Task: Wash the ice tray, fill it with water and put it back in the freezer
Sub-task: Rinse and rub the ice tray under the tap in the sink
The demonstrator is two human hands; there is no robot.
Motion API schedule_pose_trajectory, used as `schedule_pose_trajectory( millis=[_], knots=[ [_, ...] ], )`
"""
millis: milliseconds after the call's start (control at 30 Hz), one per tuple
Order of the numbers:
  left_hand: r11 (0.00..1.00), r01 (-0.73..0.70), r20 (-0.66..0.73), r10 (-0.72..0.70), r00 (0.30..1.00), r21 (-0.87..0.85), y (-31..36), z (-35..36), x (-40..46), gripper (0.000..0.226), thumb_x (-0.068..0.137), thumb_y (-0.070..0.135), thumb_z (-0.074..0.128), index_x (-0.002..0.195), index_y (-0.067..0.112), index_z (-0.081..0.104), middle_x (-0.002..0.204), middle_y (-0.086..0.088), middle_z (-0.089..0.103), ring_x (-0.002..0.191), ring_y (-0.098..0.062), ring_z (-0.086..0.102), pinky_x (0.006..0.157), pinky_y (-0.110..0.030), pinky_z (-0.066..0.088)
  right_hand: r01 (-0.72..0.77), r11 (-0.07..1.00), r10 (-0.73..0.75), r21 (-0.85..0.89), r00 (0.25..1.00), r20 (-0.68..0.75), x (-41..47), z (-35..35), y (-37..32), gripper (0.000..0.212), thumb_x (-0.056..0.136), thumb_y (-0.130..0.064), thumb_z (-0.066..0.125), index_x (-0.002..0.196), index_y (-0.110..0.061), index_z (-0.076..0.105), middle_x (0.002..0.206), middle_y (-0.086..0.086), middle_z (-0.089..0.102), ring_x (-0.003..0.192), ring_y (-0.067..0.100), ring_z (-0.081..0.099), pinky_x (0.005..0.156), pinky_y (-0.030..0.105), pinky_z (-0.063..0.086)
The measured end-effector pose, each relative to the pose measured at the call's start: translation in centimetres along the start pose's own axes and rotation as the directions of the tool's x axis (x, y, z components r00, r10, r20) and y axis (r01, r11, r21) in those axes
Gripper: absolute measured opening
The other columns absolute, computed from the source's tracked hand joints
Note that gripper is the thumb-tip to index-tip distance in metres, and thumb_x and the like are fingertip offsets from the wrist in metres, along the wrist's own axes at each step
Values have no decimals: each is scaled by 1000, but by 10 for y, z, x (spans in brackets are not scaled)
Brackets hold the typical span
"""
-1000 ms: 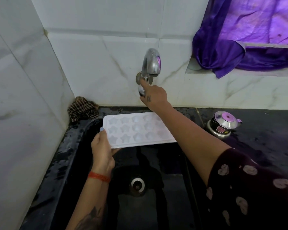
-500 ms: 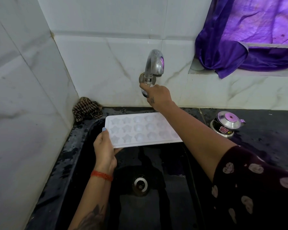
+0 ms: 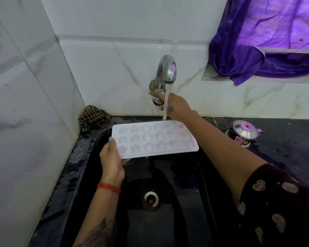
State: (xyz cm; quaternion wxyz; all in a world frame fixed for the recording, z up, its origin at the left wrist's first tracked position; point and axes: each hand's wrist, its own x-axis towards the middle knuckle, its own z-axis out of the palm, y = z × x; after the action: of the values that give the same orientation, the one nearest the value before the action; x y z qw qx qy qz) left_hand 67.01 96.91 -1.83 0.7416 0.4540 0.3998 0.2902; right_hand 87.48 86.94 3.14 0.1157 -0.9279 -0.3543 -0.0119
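Running from the wall tap point(image 3: 165, 72), a stream of water point(image 3: 166, 106) lands at the far edge of the white ice tray point(image 3: 154, 138). Left hand point(image 3: 112, 159) clamps the tray's near-left corner, thumb on top, holding it roughly level over the black sink point(image 3: 168, 220). Right hand point(image 3: 175, 106) is at the tap's handle; its grip appears closed but cannot be confirmed.
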Motion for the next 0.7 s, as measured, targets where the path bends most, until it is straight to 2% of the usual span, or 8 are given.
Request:
schedule_pose_trajectory(
  millis=[100,200,267,333,433,533,633,700],
  knots=[
    [1000,4,-8,-4,1000,-9,1,-1,1,27,102,33,39,85,22,57,87,3,63,77,-13,62,46,-22,55,-55,981,65,184,997,-45,-21,1,8,56,94,-16,51,145,-26,29,108,15,59,93,30,58,76,34,47],
    [1000,6,-18,-6,1000,-2,0,-2,1,28,102,33,39,83,22,56,86,3,63,76,-13,61,45,-21,54,-220,903,267,368,960,-81,-48,3,17,59,95,-19,51,148,-20,26,114,14,59,104,29,58,81,30,42],
    [1000,8,-31,-8,999,9,0,-3,1,27,102,33,39,87,20,57,86,3,62,76,-13,62,44,-22,54,-361,811,409,460,913,-5,-65,9,22,51,94,-25,52,142,-12,39,120,14,61,111,30,57,86,29,42],
    [1000,18,-38,-18,999,13,0,-5,1,25,102,33,39,94,17,56,86,3,62,76,-13,62,45,-23,55,-465,717,481,519,869,113,-79,16,25,39,94,-31,52,124,-7,58,119,13,63,114,30,57,87,29,43],
    [1000,22,-35,-21,999,21,1,-7,0,27,102,33,40,87,19,57,85,3,62,75,-13,61,46,-23,56,-507,559,460,656,848,264,-100,23,23,29,95,-30,52,104,-7,67,106,12,66,104,31,62,84,32,47],
    [999,22,-29,-21,999,45,1,-11,-3,28,102,34,40,84,21,57,86,2,63,76,-13,62,46,-23,55,-520,426,436,740,835,335,-115,26,22,26,93,-21,55,112,-6,65,107,11,68,99,28,65,89,39,53],
    [998,38,-24,-37,999,41,3,-16,-7,25,102,33,41,99,14,58,86,2,63,76,-13,62,54,-29,57,-520,271,401,810,826,396,-123,21,19,25,92,-6,57,116,-2,63,102,11,69,93,27,66,85,37,54],
    [999,50,-23,-49,999,22,5,-19,-9,25,102,32,42,105,12,56,86,2,63,75,-13,61,61,-34,55,-517,204,375,831,826,421,-126,17,16,27,91,0,55,117,-2,62,105,12,68,92,27,66,82,36,54]
  ],
)
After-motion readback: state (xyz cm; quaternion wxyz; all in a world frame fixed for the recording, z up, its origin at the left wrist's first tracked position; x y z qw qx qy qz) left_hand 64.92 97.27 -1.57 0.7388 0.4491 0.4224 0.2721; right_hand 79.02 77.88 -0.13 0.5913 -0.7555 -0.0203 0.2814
